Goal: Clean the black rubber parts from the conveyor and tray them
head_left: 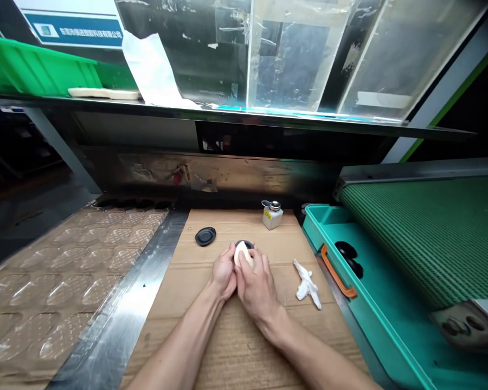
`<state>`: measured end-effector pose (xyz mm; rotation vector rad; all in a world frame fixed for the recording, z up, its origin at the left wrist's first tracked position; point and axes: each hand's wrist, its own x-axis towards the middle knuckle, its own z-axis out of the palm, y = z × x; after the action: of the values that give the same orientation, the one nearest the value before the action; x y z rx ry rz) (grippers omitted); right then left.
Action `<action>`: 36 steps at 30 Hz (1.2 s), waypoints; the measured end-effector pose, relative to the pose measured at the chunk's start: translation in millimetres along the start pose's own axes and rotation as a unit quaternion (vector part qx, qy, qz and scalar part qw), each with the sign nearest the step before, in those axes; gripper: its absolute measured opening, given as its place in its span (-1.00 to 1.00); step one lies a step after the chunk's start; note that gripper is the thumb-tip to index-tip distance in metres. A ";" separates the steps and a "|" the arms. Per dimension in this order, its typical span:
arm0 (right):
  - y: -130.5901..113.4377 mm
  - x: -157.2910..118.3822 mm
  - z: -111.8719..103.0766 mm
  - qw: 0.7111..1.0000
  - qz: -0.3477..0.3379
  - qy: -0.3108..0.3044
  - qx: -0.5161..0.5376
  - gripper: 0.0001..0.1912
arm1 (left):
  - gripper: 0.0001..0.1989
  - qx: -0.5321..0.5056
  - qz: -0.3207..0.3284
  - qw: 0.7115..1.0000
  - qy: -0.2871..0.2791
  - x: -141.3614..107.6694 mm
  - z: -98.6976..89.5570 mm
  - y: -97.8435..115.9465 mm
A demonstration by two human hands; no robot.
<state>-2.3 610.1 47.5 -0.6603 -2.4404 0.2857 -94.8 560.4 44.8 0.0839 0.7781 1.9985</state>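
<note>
Bare forearms [179, 346] come up from the bottom edge onto a cardboard sheet [236, 346], with an embossed plastic blister tray [65, 281] and a steel strip [117, 319] off to the left and a flat black oval piece [205, 236] just left of the hands. The left grip [223, 271] and right grip [256, 281] are clenched together at centre, fingers closed around a white pad [243, 253] pressed against a round black piece [244, 244]. Further right sit a small dispenser bottle [272, 216], crumpled white cloth [307, 284] and a teal tray [329, 271] holding black pieces [348, 256].
</note>
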 end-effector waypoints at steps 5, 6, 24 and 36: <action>-2.2 -2.2 -1.2 1.000 0.025 -0.002 -0.002 -0.59 | -0.72 0.011 -0.015 1.000 0.002 -0.1 1.2 -0.1; 0.0 -0.6 -1.7 1.000 0.010 -0.004 0.004 -0.59 | -0.72 0.012 -0.019 1.000 0.001 -0.3 1.4 -0.2; 25.6 13.0 -24.7 0.975 0.141 -0.057 0.162 -0.62 | -0.68 0.020 -0.039 0.998 -0.038 -2.9 5.7 -3.4; -0.9 15.7 -18.1 0.981 0.161 -0.111 0.008 -0.67 | -0.74 0.018 0.016 1.000 -0.015 -0.4 7.6 -12.1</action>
<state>-3.0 618.4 70.0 -1.0675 -2.5294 0.5331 -82.6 568.0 44.3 0.1468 0.7984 2.0100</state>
